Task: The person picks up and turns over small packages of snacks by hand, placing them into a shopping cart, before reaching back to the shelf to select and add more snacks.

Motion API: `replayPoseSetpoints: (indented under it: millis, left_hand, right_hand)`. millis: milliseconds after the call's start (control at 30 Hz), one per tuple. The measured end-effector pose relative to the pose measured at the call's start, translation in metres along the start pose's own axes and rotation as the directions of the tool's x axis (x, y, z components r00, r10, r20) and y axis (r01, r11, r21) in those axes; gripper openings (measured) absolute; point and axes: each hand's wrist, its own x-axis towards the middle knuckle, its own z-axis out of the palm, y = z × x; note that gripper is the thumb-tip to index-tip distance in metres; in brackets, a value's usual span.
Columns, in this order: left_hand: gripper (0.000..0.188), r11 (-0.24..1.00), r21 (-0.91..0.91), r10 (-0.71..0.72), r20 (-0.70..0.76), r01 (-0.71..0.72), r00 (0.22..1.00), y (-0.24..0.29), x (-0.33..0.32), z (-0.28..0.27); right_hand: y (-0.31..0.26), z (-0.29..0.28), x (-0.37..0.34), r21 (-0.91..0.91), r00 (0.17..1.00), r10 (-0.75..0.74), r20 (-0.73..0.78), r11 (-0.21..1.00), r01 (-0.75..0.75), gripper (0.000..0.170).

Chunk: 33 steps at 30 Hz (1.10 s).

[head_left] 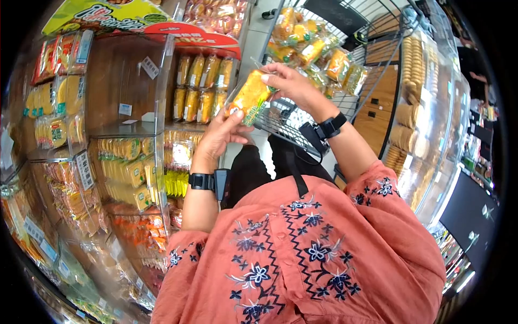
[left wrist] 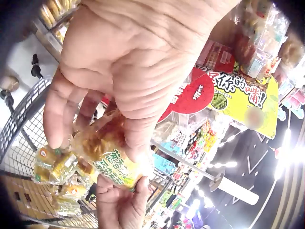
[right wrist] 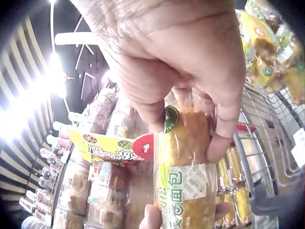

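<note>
Both hands hold a packaged bread (head_left: pixel 252 89) in a clear wrapper with green print, in front of the body. My left hand (head_left: pixel 220 132) grips its near end, thumb on top of the wrapper. At the far end my right hand (head_left: pixel 295 89) pinches it between thumb and fingers. The right wrist view shows a white label (right wrist: pixel 188 181) and a round green sticker (right wrist: pixel 170 119) on the wrapper. Beyond the right hand, several similar bread packs (head_left: pixel 313 48) lie in a wire shopping cart (head_left: pixel 286 129).
On the left, shelves (head_left: pixel 127 129) hold rows of packaged bread (head_left: pixel 202 81) and other packed snacks, with price tags. A yellow and red sign (head_left: pixel 102 16) tops them. Clear-fronted bins of biscuits (head_left: pixel 413 124) stand at the right, beside a wooden cabinet (head_left: pixel 380 108).
</note>
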Motion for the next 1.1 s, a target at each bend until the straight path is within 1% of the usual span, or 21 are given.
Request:
replayPoseSetpoints:
  millis: [100,200,233,333,367,467,500,600,633,733,767,867,900,1000,1100]
  left_hand:
    - [0.065,0.996,0.087,-0.011,-0.167,0.025,0.986,-0.009,-0.001,-0.02]
    - [0.056,0.987,0.158,0.03,-0.258,0.012,0.966,-0.015,0.0,-0.042]
    - [0.046,0.996,0.093,0.047,-0.312,-0.019,0.949,-0.015,-0.001,-0.043]
    - [0.049,0.98,-0.106,0.114,-0.383,-0.166,0.917,-0.019,0.006,-0.049]
    - [0.041,0.974,-0.136,0.117,-0.39,-0.183,0.914,-0.02,0.009,-0.055]
    - [0.04,0.952,-0.138,0.163,-0.531,-0.275,0.832,-0.02,0.025,-0.068]
    - [0.035,0.956,-0.104,0.171,-0.564,-0.275,0.808,-0.02,0.031,-0.076]
    - [0.033,0.956,-0.011,0.214,-0.657,-0.293,0.723,-0.014,0.063,-0.101]
    - [0.043,0.964,0.03,0.215,-0.669,-0.264,0.711,-0.01,0.071,-0.107]
    - [0.055,0.938,0.167,0.324,-0.725,-0.302,0.607,-0.001,0.102,-0.127]
    - [0.065,0.933,0.189,0.343,-0.723,-0.305,0.599,0.0,0.108,-0.135]
    - [0.066,0.925,0.217,0.356,-0.782,-0.311,0.512,-0.006,0.139,-0.165]
    - [0.071,0.908,0.298,0.413,-0.75,-0.294,0.516,-0.006,0.145,-0.176]
    - [0.069,0.956,0.193,0.286,-0.791,-0.222,0.542,-0.007,0.163,-0.195]
    - [0.049,0.957,0.137,0.242,-0.865,-0.257,0.44,-0.01,0.17,-0.19]
  right_hand:
    - [0.013,0.012,0.02,-0.004,0.996,0.028,0.089,1.0,-0.028,0.047]
    - [0.022,0.029,0.041,-0.025,0.997,0.016,0.079,1.0,-0.014,0.047]
    - [0.023,0.035,0.049,-0.017,0.995,0.037,0.091,0.999,-0.035,0.055]
    - [0.018,0.059,0.063,0.029,0.999,0.041,-0.006,0.999,-0.041,0.069]
    - [0.028,0.059,0.074,0.063,1.0,0.017,0.005,0.998,-0.018,0.078]
    - [0.041,0.072,0.098,0.107,0.999,0.034,-0.01,0.994,-0.033,0.076]
    - [0.037,0.077,0.101,0.084,0.996,0.09,-0.005,0.993,-0.089,0.071]
    - [0.045,0.085,0.117,0.053,0.987,0.153,0.046,0.986,-0.156,0.067]
    - [0.051,0.089,0.122,0.064,0.986,0.154,0.061,0.985,-0.158,0.064]
    - [0.059,0.093,0.131,0.047,0.98,0.189,0.064,0.98,-0.193,0.063]
    - [0.061,0.094,0.134,0.054,0.978,0.199,0.061,0.978,-0.202,0.062]
    - [0.063,0.096,0.146,0.046,0.973,0.218,0.076,0.974,-0.222,0.062]
    - [0.061,0.097,0.15,0.043,0.973,0.221,0.073,0.974,-0.224,0.062]
    - [0.058,0.101,0.159,0.038,0.972,0.223,0.075,0.973,-0.226,0.061]
    - [0.059,0.107,0.175,0.041,0.973,0.207,0.1,0.976,-0.212,0.062]
